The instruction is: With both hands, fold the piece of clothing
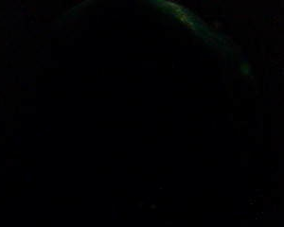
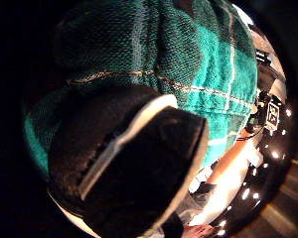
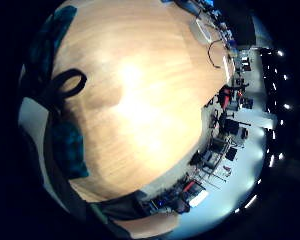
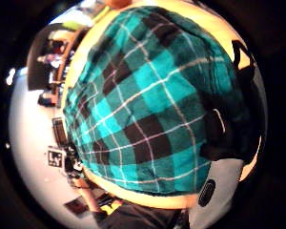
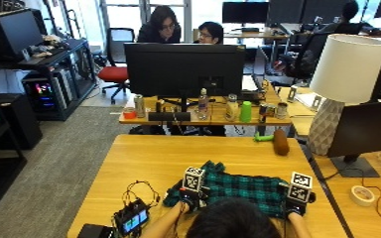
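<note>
A green and black plaid piece of clothing (image 5: pixel 246 188) lies spread on a light wooden surface (image 5: pixel 177 156), directly in front of the person, close to the near edge. Its long axis runs side to side, from the person's left to their right, so a fold would likely carry one end across toward the other or bring the near edge away from the body. The two hands sit at opposite ends of the cloth, well apart. The left hand (image 5: pixel 189 196) is on the left end, and its thumb-side palm view shows a gloved fingertip (image 2: pixel 139 163) pressed against the plaid weave, so it appears to pinch the fabric, though the other left palm view is too dark to confirm. The right hand (image 5: pixel 295 203) rests at the right end; its palm view shows the plaid close beneath, but I cannot tell whether its fingers are closed on it. Neither hand is nearer
</note>
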The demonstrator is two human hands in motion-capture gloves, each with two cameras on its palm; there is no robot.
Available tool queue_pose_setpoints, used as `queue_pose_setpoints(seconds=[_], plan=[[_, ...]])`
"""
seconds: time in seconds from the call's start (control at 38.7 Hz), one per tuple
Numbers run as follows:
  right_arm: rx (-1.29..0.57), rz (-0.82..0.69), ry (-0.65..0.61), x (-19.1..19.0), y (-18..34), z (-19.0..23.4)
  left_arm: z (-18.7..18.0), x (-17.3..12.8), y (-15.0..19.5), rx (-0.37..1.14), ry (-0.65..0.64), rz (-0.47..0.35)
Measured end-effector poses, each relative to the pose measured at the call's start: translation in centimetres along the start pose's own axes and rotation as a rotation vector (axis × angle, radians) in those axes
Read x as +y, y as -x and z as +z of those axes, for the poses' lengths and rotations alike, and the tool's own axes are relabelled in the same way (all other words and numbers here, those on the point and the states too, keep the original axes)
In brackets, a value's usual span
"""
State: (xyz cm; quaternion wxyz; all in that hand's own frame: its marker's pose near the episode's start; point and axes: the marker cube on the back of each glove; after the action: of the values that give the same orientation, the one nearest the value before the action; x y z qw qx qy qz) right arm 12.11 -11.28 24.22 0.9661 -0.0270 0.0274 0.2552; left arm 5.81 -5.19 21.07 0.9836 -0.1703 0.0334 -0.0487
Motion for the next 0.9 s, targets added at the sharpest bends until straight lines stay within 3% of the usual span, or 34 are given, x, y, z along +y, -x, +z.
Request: queue_pose_setpoints(seconds=[0.15, 0.26, 0.36, 0.52, 0.65, 0.75, 0.83, 0.9], plan=[[-0.020, -0.057, -0.001, -0.3, 0.3, 0.1, 0.0, -0.1, 0.2, -0.002, -0.016, -0.035], [-0.134, -0.046, 0.052, -1.6, -0.4, -0.2, -0.2, 0.0, 0.3, 0.019, -0.017, -0.028], [-0.317, 0.002, 0.106, -2.1, -1.2, -2.3, -0.5, 0.1, 0.4, 0.069, -0.010, 0.015], [-0.528, -0.045, 0.123, -2.0, 0.6, -7.4, -2.2, 0.7, 1.2, 0.158, -0.024, 0.012], [-0.625, -0.122, 0.034, -0.2, 5.4, -14.1, -5.3, 1.8, 2.3, 0.205, -0.117, -0.001], [-0.607, -0.216, -0.039, 2.4, 11.5, -18.6, -8.7, 2.2, 4.1, 0.176, -0.355, -0.052], [-0.553, -0.306, -0.082, 4.7, 17.2, -20.3, -10.4, 2.6, 6.0, 0.178, -0.454, -0.100], [-0.530, -0.445, -0.051, 7.5, 24.0, -20.0, -10.9, 1.0, 8.7, 0.219, -0.490, -0.139]])
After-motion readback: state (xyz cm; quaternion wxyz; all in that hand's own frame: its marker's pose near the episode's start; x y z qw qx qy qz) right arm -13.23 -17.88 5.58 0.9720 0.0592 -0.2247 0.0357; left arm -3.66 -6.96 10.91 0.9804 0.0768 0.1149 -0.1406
